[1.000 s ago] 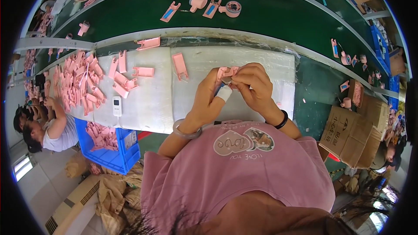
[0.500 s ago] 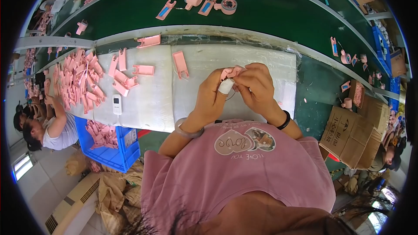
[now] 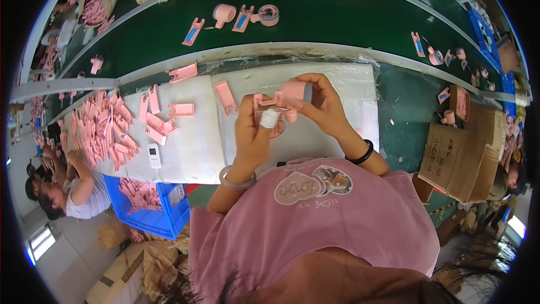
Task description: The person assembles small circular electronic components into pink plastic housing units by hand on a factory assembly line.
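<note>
Over the white padded work surface, both my hands hold pink plastic parts close together. My right hand is closed around a pink round housing with a grey rim. A pink handle piece is gripped by my left hand, whose thumb has a white wrapping. The two parts meet between my hands; whether they are joined I cannot tell. Just beyond my left hand lies a loose pink shell.
To the left are a large heap of pink shells, a small white device and a blue crate. Ahead, a green conveyor carries pink parts. A cardboard box stands right; another person sits left.
My hands have moved slightly apart and left. The round housing, hidden before, now shows in my right hand. The whole view has shifted a little.
</note>
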The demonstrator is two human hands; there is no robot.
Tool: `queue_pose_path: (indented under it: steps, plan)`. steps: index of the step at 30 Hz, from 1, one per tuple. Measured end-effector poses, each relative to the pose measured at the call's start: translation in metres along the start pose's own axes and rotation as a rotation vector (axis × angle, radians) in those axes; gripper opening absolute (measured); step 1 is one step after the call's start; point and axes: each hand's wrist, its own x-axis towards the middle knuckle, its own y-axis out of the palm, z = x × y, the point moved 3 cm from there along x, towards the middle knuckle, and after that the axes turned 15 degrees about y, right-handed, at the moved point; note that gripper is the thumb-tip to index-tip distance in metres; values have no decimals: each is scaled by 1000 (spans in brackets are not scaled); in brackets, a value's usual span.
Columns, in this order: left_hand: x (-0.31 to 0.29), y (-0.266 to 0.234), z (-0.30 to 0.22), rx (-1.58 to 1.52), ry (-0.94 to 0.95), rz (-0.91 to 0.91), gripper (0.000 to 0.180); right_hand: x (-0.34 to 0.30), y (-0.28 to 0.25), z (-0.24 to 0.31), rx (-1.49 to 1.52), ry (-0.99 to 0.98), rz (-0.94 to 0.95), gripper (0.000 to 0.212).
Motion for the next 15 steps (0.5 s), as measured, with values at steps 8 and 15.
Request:
queue_pose_path:
  steps: [8, 15]
  plan:
    - [-8, -23, 20, 17, -184, -142, 19, -9, -2, 33, -550, -267, -295, 59]
    - [-8, -19, 18, 2, -210, -159, 20, -11, -3, 31, -572, -247, -293, 58]
